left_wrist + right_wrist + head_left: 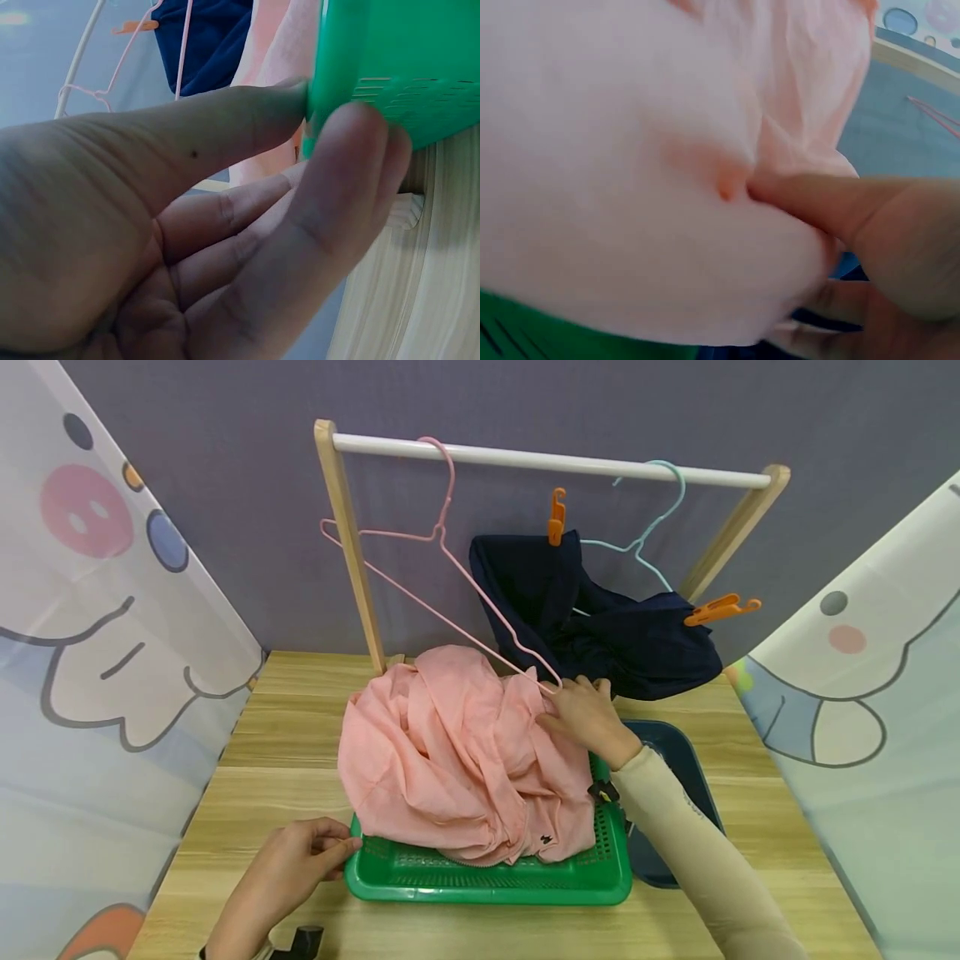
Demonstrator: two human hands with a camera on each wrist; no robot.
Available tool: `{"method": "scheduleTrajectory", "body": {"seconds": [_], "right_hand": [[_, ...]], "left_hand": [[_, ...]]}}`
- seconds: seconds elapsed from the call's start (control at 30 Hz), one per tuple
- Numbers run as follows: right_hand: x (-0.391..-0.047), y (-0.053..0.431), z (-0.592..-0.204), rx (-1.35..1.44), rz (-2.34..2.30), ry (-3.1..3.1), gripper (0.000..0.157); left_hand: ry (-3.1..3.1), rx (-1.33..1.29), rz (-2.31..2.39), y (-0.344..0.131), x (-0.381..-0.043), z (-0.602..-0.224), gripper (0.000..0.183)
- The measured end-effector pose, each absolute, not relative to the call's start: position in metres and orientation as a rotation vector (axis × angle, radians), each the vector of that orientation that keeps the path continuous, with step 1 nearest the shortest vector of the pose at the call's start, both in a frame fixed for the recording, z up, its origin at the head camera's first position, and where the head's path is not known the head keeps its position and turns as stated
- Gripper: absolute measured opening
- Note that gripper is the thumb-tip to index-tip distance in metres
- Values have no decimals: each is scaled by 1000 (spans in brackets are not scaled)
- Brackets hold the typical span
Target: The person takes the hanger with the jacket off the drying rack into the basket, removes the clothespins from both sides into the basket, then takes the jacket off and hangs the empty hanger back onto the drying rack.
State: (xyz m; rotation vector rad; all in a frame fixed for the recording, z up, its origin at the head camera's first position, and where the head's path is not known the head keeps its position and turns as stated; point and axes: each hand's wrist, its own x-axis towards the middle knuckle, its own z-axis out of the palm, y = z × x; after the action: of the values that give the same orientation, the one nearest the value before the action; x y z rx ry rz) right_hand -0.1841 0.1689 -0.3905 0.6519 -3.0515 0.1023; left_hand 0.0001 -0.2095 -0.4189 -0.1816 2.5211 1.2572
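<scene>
A crumpled pink jacket [457,743] with a zipper along its lower edge and a small dark emblem lies heaped in a green basket [487,895]. At the basket's front left corner, my left hand [296,860] pinches the rim between thumb and fingers, as the left wrist view also shows. My right hand [585,718] grips the jacket at its back right side. In the right wrist view the thumb presses into the pink cloth, while the fingers reach behind it and are partly hidden.
A wooden rack with a white rail [540,459] stands behind. From it hang a pink hanger [442,531] and a light blue hanger [637,542] with dark navy clothing [637,643] and orange clips [723,608]. A dark blue basket [675,760] sits right of the green one, partly behind my arm.
</scene>
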Motion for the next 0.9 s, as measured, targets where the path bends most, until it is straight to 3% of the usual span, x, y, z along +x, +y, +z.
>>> {"method": "scheduleTrajectory", "body": {"seconds": [0.23, 0.63, 0.9], "right_hand": [[-173, 168, -393, 809, 101, -2782, 10], [-90, 169, -373, 1205, 251, -2493, 26], [-62, 162, -385, 1403, 264, -2407, 31]], "left_hand": [[2491, -209, 1240, -208, 0, -418, 18], [2451, -72, 1312, -212, -1, -419, 22], [2450, 15, 1319, -216, -1, -420, 22]]}}
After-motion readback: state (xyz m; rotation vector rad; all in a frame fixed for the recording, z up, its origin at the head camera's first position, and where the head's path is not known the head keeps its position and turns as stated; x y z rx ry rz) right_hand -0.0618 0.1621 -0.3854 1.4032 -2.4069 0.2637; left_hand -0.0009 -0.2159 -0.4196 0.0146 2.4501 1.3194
